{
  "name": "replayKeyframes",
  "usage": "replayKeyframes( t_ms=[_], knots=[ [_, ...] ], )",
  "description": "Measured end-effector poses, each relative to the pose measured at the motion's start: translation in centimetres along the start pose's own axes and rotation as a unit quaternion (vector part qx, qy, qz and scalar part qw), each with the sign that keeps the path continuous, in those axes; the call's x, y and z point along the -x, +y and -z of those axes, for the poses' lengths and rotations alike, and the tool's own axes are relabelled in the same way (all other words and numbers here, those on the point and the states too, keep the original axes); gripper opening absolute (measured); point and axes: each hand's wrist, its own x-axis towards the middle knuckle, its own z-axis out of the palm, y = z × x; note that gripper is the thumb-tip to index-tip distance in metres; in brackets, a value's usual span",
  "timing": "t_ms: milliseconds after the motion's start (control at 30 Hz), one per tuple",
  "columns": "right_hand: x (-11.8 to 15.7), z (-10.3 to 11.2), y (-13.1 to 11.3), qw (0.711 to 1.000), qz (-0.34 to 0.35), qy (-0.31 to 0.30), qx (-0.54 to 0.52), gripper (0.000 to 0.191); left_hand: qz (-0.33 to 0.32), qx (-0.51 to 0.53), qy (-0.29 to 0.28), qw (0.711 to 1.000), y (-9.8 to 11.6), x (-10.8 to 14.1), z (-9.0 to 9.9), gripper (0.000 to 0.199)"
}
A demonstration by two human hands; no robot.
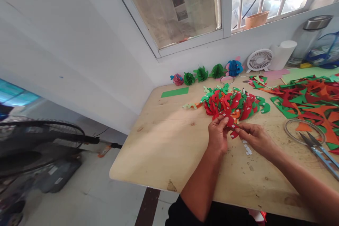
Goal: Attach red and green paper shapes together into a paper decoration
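Observation:
A red paper cutout (230,123) with small white squares on it is pinched in my left hand (218,132), above the wooden table. My right hand (255,139) has its fingers closed at the cutout's right edge; the fingertips touch it, and what lies between them is too small to make out. Just beyond both hands lies a heap of red, green and orange cutouts (237,100), many bearing white squares. Small white pieces (247,147) rest on the table below my right hand.
Blue-handled scissors (319,150) and a roll of tape (304,120) lie at the right, beside a pile of paper scraps (312,99). A green paper strip (174,92), folded paper figures (201,73) and a small white fan (259,60) are along the wall.

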Motion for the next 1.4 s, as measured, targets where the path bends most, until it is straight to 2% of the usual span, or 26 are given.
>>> replayKeyframes(
  t_ms=[100,200,500,633,700,800,867,967,1033,1267,1400],
  knots=[
    [0.1,-0.1,0.0,0.998,0.036,0.005,0.047,0.028,0.04,0.022,-0.018,0.999,0.0,-0.3,0.4,0.02],
    [0.1,-0.1,0.0,0.996,0.055,0.008,0.07,0.027,0.053,0.031,-0.034,0.998,-0.2,-0.5,0.7,0.019],
    [0.1,-0.2,0.2,0.996,0.053,0.007,0.075,0.026,0.06,0.037,-0.03,0.997,-0.1,-0.4,0.7,0.02],
    [0.1,0.0,0.4,0.996,0.055,0.005,0.076,0.023,0.013,-0.003,-0.003,1.0,0.0,-0.2,0.4,0.02],
    [0.1,0.2,0.4,0.993,0.062,0.051,0.083,0.02,-0.03,-0.053,0.01,0.998,0.0,-0.1,0.3,0.019],
    [0.2,0.5,0.2,0.977,0.099,0.16,0.103,0.019,-0.085,-0.161,0.012,0.983,0.0,0.1,0.2,0.018],
    [0.2,0.6,0.1,0.96,0.151,0.199,0.128,0.016,-0.101,-0.224,0.002,0.969,-0.2,0.2,0.2,0.017],
    [0.1,0.6,0.2,0.936,0.226,0.204,0.177,0.017,-0.11,-0.285,-0.03,0.952,-0.5,0.2,0.4,0.016],
    [0.0,0.5,0.4,0.925,0.247,0.202,0.206,0.018,-0.115,-0.309,-0.053,0.943,-0.6,0.3,0.5,0.017],
    [-0.1,0.5,0.8,0.93,0.233,0.19,0.212,0.021,-0.168,-0.378,-0.106,0.904,-0.3,0.9,0.6,0.02],
    [-0.2,0.6,0.8,0.932,0.229,0.196,0.203,0.021,-0.207,-0.434,-0.115,0.869,-0.1,1.0,0.6,0.019]
  ],
)
